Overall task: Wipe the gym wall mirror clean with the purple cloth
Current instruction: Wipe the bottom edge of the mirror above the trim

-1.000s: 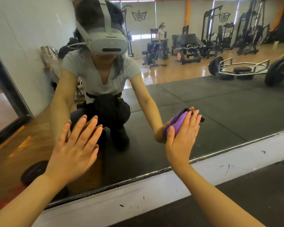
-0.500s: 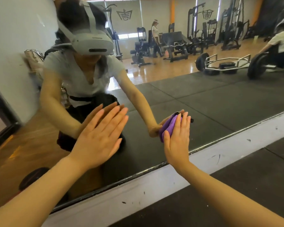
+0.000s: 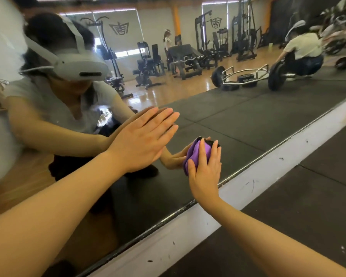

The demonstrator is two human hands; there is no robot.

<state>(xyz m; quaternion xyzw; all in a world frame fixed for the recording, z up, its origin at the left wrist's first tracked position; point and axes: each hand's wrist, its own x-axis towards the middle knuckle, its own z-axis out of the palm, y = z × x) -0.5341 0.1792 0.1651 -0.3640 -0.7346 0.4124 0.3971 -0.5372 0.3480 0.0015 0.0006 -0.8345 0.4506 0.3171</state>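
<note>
— So, any bins, boxes, anything holding something?

— None that I can make out. Just the mirror point(image 3: 238, 120), the strip of wall below it, and the floor.

— Where is the purple cloth point(image 3: 196, 154)?

— Bunched into a soft, rumpled wad low on the glass, near the mirror's bottom edge. The right hand point(image 3: 205, 170) presses it flat against the glass, fingers straight and slightly spread over the folds. A dark patch shows at the top of the wad; I cannot tell whether it is part of the cloth.

— And the other hand?

— The left hand point(image 3: 142, 140) lies flat on the glass up and to the left of the cloth, fingers straight and close together, holding nothing. The two hands are near each other but apart.

— Surfaces?

— The glass is smooth and glossy, and it reflects dark rubber matting, polished wood flooring and gym machines. A thin dark metal trim point(image 3: 248, 166) runs along the mirror's lower edge. Under it sits a pale painted wall band point(image 3: 278, 168), scuffed with dark marks. The floor mat point(image 3: 318, 206) before it is dark, matte and speckled, with seams between the tiles.

— Room to move?

— The glass stretches open to the right of the cloth and above it. Below the cloth, the trim is close.
</note>
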